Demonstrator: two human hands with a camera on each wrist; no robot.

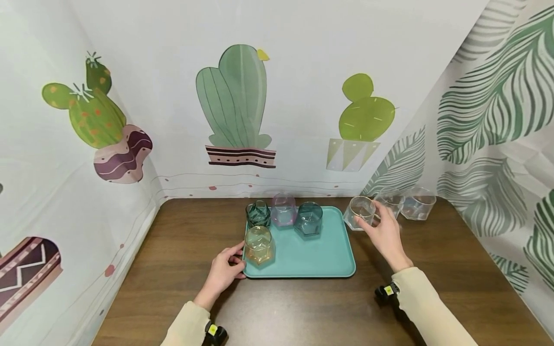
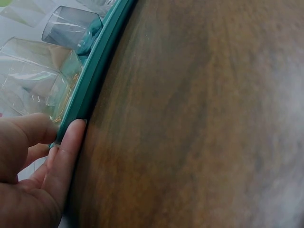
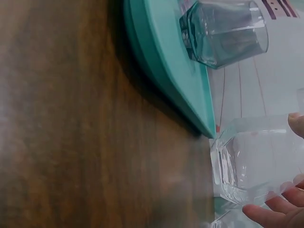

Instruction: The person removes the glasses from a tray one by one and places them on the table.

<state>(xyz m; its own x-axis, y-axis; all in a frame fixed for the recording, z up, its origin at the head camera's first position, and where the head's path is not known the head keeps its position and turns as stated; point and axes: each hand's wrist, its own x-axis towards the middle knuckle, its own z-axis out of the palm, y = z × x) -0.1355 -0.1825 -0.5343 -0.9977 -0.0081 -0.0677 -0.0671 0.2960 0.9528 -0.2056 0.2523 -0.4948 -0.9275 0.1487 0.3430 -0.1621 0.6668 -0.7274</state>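
Note:
My right hand (image 1: 386, 238) grips a clear faceted glass (image 1: 360, 216) between thumb and fingers, by the right edge of the turquoise tray (image 1: 316, 259). In the right wrist view the clear glass (image 3: 261, 152) is beside the tray's corner, with my fingertips on its side. With the thumb and fingers of my left hand (image 1: 225, 269), I pinch the tray's left rim near its front corner. Nearest that hand stands an amber glass (image 1: 259, 247). Behind it on the tray are a dark green glass (image 1: 258, 216), a pink glass (image 1: 283, 211) and a blue-grey glass (image 1: 309, 221).
Two more clear glasses, one partly behind my right hand (image 1: 389, 197) and one farther right (image 1: 418, 204), stand at the back of the wooden table (image 1: 277, 307). A white backdrop (image 1: 303, 96) printed with cacti rises behind the table; a leaf-patterned one is at right.

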